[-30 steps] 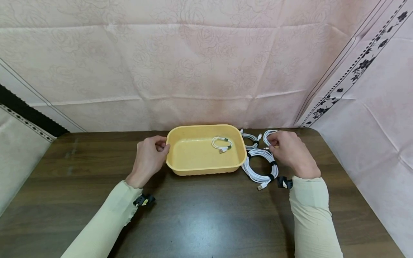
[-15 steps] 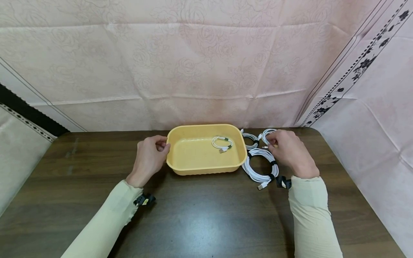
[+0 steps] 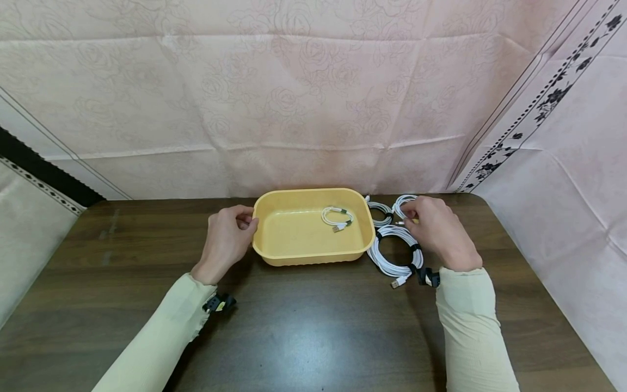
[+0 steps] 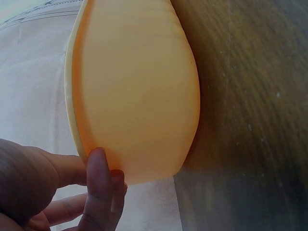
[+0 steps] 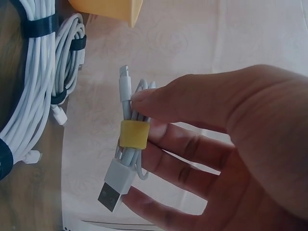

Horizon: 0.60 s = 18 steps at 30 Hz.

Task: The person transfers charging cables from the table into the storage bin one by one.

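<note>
My left hand pinches the left rim of a yellow plastic tray between thumb and fingers. In the left wrist view the tray's end wall fills the middle, with fingertips against its outer side. My right hand holds a small coiled white USB cable bound with a yellow tie. Its thumb presses the coil from one side, the other fingers behind it. Inside the tray, toward the right, lies another small coiled white USB cable.
To the right of the tray lie a large white cable coil with black ties and a smaller coil behind it. The brown wooden table ends at the back against a pale floral cloth.
My right hand has shifted slightly left with the small cable, bringing it nearer the smaller coil by the tray. The left hand and tray hold their place.
</note>
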Each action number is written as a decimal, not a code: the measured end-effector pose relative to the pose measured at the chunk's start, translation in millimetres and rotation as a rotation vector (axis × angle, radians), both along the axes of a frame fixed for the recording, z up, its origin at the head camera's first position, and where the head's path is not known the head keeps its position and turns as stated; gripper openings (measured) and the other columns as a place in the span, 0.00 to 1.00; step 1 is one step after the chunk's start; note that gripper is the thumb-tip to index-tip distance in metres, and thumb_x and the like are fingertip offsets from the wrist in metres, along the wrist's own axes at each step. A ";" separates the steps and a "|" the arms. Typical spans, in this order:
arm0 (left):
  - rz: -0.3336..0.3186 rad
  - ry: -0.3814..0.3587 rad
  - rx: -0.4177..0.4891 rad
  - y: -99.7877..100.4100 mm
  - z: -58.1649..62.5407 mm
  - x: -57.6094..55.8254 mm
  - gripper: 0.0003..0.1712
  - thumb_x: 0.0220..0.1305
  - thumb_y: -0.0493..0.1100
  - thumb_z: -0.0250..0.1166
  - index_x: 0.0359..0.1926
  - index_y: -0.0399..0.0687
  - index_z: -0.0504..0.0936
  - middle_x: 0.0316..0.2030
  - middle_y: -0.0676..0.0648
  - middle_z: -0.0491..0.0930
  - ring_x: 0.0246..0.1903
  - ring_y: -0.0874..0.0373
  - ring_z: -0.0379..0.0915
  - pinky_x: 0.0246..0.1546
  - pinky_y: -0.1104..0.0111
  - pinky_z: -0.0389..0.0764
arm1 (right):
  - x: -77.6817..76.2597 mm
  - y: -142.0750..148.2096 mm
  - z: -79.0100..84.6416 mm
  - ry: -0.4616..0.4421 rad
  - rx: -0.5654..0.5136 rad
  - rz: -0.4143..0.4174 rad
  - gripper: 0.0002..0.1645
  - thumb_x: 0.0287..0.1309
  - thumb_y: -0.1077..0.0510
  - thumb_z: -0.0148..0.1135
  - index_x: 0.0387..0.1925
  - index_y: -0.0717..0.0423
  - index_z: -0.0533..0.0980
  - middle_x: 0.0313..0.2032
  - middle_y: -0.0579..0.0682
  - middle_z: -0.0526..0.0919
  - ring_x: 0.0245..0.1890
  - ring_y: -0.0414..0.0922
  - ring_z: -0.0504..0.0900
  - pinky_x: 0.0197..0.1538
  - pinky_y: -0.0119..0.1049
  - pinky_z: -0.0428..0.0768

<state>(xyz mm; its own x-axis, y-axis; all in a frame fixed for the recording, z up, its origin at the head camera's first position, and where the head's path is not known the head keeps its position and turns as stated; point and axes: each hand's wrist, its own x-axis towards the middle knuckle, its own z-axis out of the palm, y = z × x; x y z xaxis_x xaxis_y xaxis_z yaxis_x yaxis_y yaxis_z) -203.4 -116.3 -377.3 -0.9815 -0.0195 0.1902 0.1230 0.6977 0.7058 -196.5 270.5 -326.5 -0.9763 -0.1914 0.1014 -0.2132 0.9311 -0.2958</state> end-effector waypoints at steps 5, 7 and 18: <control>-0.004 0.014 0.000 -0.1 -0.7 -0.1 0.14 0.69 0.38 0.64 0.51 0.35 0.86 0.38 0.39 0.87 0.35 0.50 0.84 0.32 0.66 0.82 | 0.0 -1.3 -0.7 0.021 0.012 0.011 0.18 0.58 0.67 0.56 0.16 0.48 0.68 0.21 0.47 0.70 0.23 0.46 0.69 0.23 0.37 0.64; -0.004 0.011 0.001 -0.2 -0.8 0.0 0.14 0.69 0.38 0.64 0.51 0.35 0.85 0.38 0.39 0.87 0.35 0.50 0.83 0.32 0.66 0.82 | 0.4 -2.1 -0.5 0.018 0.012 0.011 0.18 0.58 0.67 0.55 0.16 0.48 0.68 0.21 0.47 0.70 0.23 0.46 0.69 0.23 0.37 0.64; -0.001 -0.005 0.003 -0.2 -0.8 0.3 0.15 0.70 0.39 0.64 0.52 0.35 0.85 0.39 0.39 0.87 0.36 0.50 0.83 0.33 0.63 0.84 | 1.8 -5.1 0.4 0.034 0.009 0.018 0.18 0.58 0.68 0.56 0.16 0.48 0.68 0.21 0.47 0.70 0.24 0.46 0.69 0.24 0.37 0.63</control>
